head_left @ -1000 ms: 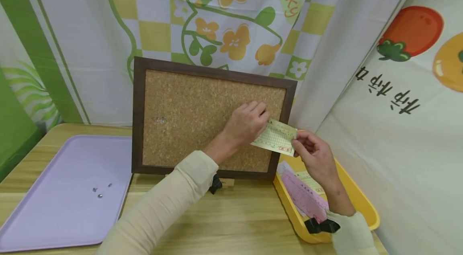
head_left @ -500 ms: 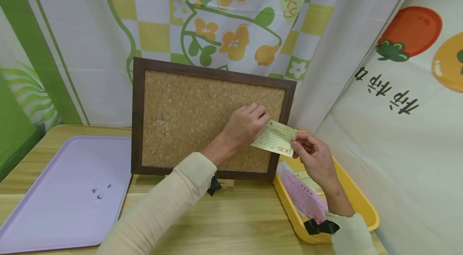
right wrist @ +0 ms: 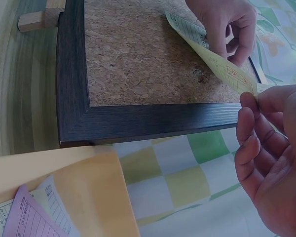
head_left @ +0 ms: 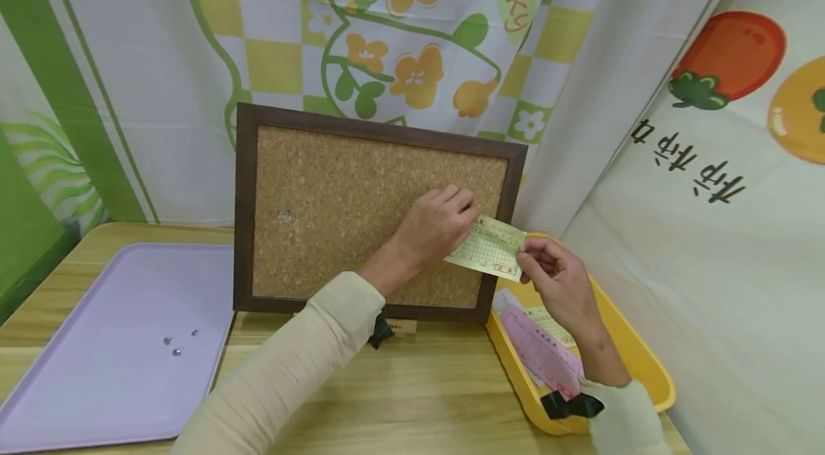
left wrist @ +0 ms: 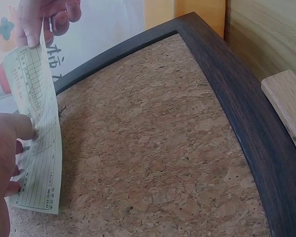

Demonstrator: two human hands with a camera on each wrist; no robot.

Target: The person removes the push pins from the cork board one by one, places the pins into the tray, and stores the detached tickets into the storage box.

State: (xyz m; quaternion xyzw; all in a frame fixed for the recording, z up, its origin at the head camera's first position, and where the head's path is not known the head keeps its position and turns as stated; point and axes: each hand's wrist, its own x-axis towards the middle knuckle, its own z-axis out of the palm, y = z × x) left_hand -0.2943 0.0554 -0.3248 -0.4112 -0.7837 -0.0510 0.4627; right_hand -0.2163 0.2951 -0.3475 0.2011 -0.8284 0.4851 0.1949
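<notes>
A pale yellow printed receipt slip (head_left: 488,248) is stretched between my two hands in front of the right part of a cork board (head_left: 335,204) with a dark brown frame. My left hand (head_left: 438,221) holds the slip's left end close to the cork, fingers bent; whether a pin is under the fingertips is hidden. At the other end, my right hand (head_left: 559,279) pinches the slip's corner between thumb and fingers. In the left wrist view the slip (left wrist: 42,148) bows away from the cork. The right wrist view shows its near corner in my right fingertips (right wrist: 247,100).
Beside the board on the right, a yellow tray (head_left: 644,369) holds pink and yellow slips (head_left: 544,351). On the left lies a lilac tray (head_left: 109,355) with 3 small metallic pins (head_left: 172,342). The board leans upright on a wooden stand (head_left: 402,327), before a patterned curtain (head_left: 277,32).
Hands and slip stay almost in place. The slip's right end dips very slightly; the whole view drifts a little.
</notes>
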